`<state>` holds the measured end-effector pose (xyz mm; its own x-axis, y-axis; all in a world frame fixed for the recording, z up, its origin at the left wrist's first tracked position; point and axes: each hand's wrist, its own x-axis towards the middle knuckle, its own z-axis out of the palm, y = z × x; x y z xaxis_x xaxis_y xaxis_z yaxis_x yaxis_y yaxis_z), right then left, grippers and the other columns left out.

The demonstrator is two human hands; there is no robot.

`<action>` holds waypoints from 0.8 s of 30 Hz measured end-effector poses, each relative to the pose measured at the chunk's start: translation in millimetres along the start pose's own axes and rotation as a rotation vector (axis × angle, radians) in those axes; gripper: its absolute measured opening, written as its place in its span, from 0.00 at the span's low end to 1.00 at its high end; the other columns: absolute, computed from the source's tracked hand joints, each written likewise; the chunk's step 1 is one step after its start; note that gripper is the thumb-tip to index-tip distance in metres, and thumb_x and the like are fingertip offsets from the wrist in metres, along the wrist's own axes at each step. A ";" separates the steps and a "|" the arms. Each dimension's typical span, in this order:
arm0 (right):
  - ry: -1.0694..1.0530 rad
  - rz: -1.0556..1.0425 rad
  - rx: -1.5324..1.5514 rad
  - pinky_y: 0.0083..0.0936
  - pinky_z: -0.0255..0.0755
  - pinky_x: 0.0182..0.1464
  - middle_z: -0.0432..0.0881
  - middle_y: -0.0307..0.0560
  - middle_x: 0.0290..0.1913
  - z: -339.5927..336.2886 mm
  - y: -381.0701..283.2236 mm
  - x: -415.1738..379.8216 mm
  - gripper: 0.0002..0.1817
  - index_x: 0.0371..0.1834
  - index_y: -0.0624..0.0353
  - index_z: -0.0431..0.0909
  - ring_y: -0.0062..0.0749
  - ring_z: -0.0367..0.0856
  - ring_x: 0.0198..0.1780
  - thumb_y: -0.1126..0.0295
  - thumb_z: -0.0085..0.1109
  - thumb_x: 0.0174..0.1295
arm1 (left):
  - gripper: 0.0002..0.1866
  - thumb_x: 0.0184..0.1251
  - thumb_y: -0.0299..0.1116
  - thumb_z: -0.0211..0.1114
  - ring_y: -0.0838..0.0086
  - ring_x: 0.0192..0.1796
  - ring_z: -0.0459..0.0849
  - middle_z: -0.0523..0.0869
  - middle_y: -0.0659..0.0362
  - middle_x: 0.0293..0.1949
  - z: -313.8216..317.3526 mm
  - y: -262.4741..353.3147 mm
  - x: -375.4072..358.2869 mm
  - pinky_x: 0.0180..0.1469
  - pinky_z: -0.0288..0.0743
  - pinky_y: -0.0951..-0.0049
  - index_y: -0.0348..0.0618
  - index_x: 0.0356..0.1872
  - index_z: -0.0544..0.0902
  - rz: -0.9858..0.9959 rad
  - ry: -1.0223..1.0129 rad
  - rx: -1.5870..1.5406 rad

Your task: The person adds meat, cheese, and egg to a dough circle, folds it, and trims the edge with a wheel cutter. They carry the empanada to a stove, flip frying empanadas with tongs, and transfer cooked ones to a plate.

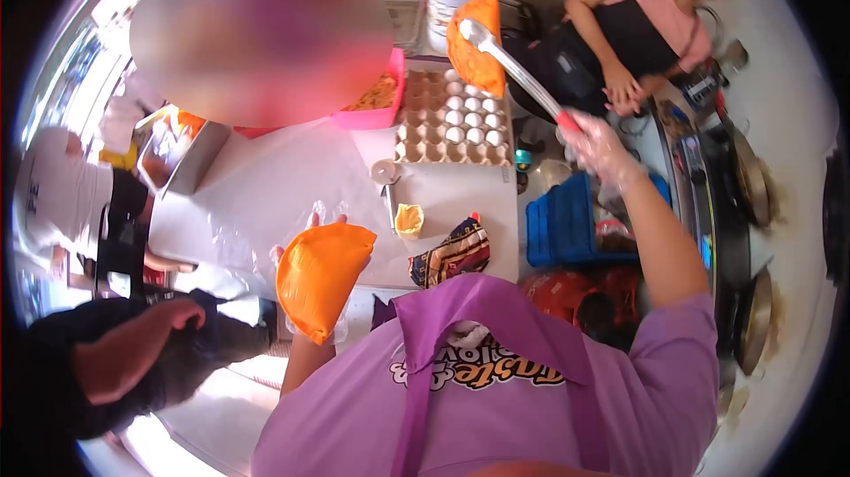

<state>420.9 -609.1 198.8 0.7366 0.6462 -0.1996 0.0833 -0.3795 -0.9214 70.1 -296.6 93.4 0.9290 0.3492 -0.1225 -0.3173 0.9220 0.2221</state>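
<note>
My left hand [315, 219], in a clear plastic glove, supports a smooth bright orange folded empanada [324, 273]. Its fingertips show past the far edge; the palm is hidden underneath. My right hand [591, 146], also gloved in clear plastic, is closed around the red-ended handle of metal tongs [527, 79]. Pinched in the tongs' tips is a second empanada [478, 45], with a browned, blistered surface, held up over the far end of the egg tray [416, 127]. White eggs fill part of that tray's right side.
A dough cutter wheel [384, 173], a small tub [409, 221] and a patterned cloth [450, 251] lie on the white table [266, 158]. Pans [753, 322] and a blue crate [558, 225] stand right. People [646, 17] are nearby; one is blurred behind a pink container [396, 92].
</note>
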 end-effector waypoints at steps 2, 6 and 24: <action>-0.035 -0.055 -0.044 0.11 0.61 0.21 0.74 0.26 0.30 1.6 -11.5 67.1 0.19 0.60 0.50 0.73 0.09 0.67 0.23 0.65 0.58 0.67 | 0.41 0.67 0.69 0.42 0.45 0.74 0.56 0.53 0.47 0.75 -0.4 -2.1 -13.4 0.68 0.52 0.34 0.58 0.76 0.52 0.113 -0.004 -0.016; -0.170 -0.228 -0.296 0.23 0.70 0.30 0.78 0.36 0.30 -1.1 -30.9 195.7 0.13 0.50 0.56 0.78 0.21 0.75 0.27 0.65 0.59 0.64 | 0.42 0.66 0.69 0.45 0.40 0.73 0.57 0.55 0.45 0.74 -3.3 -13.0 -38.8 0.68 0.51 0.31 0.55 0.75 0.56 0.325 0.027 -0.076; -0.335 -0.292 -1.264 0.33 0.72 0.42 0.83 0.50 0.32 70.6 -122.8 375.8 0.15 0.44 0.56 0.80 0.40 0.82 0.38 0.61 0.60 0.57 | 0.40 0.70 0.64 0.44 0.42 0.75 0.51 0.48 0.42 0.76 -2.0 -66.7 -104.9 0.68 0.47 0.28 0.55 0.77 0.49 0.744 0.179 -0.075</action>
<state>640.1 -272.9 213.4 0.4017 0.8691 -0.2886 0.9017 -0.4305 -0.0414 -6.6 -394.4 89.5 0.4231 0.8977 -0.1231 -0.8645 0.4406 0.2417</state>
